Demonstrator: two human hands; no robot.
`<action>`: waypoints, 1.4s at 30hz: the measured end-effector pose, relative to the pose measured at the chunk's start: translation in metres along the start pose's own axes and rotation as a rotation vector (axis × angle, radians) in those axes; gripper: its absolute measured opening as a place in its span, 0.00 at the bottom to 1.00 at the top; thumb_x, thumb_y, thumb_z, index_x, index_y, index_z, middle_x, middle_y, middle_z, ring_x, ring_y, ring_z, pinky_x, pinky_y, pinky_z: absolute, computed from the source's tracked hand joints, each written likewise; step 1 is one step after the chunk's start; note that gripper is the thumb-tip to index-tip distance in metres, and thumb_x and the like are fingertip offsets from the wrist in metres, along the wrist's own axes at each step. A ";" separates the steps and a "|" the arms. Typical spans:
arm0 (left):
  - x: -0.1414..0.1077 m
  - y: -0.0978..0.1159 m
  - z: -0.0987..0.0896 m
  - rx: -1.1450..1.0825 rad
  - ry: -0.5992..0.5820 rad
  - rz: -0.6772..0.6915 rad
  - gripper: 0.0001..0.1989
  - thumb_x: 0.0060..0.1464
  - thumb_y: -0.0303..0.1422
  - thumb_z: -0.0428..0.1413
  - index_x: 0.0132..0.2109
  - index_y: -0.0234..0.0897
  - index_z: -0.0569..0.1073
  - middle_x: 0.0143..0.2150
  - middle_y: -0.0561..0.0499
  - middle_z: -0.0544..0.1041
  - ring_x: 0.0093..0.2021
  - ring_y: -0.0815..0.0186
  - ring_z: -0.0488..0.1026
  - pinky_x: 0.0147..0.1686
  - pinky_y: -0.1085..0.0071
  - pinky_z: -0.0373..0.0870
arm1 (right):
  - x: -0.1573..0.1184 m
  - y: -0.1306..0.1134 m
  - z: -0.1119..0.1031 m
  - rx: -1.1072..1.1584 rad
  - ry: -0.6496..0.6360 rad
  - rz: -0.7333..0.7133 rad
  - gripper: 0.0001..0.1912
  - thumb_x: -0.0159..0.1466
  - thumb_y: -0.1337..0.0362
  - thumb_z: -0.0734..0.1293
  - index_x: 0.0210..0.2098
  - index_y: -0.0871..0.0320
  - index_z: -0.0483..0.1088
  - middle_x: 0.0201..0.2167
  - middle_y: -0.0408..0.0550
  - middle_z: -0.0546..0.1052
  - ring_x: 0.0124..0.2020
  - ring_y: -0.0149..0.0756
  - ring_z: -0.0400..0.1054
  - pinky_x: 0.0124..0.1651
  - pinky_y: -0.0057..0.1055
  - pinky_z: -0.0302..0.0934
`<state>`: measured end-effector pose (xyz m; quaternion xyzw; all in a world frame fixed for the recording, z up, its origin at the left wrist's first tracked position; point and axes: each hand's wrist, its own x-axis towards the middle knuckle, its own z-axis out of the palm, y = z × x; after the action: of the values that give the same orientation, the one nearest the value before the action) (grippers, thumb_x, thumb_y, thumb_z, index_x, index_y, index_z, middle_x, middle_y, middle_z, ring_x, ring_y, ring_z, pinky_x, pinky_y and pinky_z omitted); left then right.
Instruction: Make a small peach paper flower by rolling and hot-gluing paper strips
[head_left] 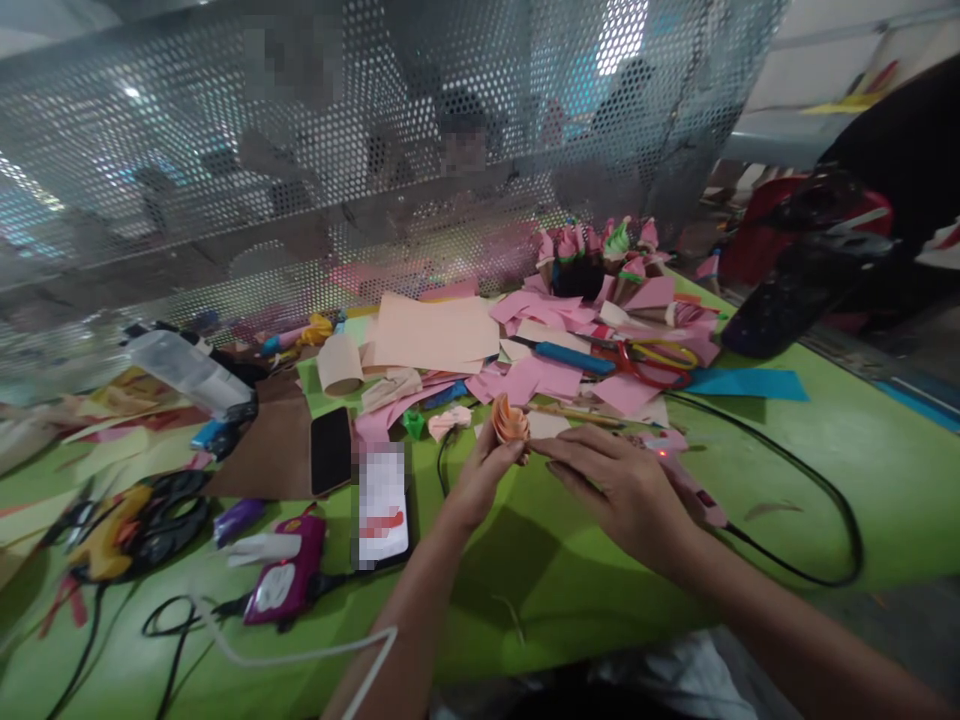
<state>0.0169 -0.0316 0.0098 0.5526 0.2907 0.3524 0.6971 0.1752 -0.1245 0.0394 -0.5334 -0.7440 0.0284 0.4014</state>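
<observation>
A peach-orange folded paper swirl (511, 420) is upright above the green table, pinched between the thumb and fingers of my left hand (486, 472). My right hand (611, 485) reaches in from the right, its fingers close together and its fingertips at the swirl's lower edge. That hand's thumb is mostly hidden. Just behind it lies a pink glue gun (686, 470) with a red light and a black cord. Beyond my left hand are a pale pink crumpled paper piece (450, 422) and a small green paper piece (412, 424).
Paper sheets (435, 332), orange-handled scissors (652, 365) and a blue cutter (574, 358) lie behind. Paper cones (619, 240) stand at the back, near a dark bottle (787, 290). Two phones (331, 450), a purple device (289, 570) and cords are left. A perforated metal panel (300, 200) borders the table.
</observation>
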 end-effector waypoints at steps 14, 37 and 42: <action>0.000 0.000 -0.001 0.042 0.009 0.000 0.30 0.48 0.42 0.60 0.58 0.37 0.70 0.43 0.47 0.75 0.35 0.67 0.65 0.40 0.69 0.65 | -0.007 0.007 0.011 -0.118 0.056 -0.080 0.15 0.69 0.69 0.61 0.52 0.57 0.73 0.43 0.54 0.80 0.42 0.41 0.76 0.43 0.38 0.73; -0.002 0.000 0.001 -0.010 0.027 -0.041 0.29 0.48 0.42 0.62 0.56 0.37 0.71 0.44 0.47 0.74 0.35 0.68 0.65 0.37 0.71 0.66 | -0.010 0.005 0.016 -0.084 0.043 -0.077 0.15 0.68 0.71 0.61 0.52 0.59 0.72 0.43 0.54 0.80 0.41 0.42 0.76 0.44 0.40 0.73; -0.003 0.006 0.004 0.026 0.035 -0.025 0.26 0.47 0.41 0.63 0.54 0.37 0.72 0.41 0.49 0.74 0.36 0.67 0.65 0.37 0.71 0.65 | -0.010 0.004 0.017 -0.121 0.058 -0.110 0.15 0.68 0.70 0.61 0.52 0.59 0.71 0.42 0.55 0.80 0.38 0.41 0.76 0.39 0.36 0.73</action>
<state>0.0168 -0.0355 0.0162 0.5515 0.3144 0.3497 0.6890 0.1689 -0.1242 0.0205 -0.5158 -0.7605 -0.0542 0.3907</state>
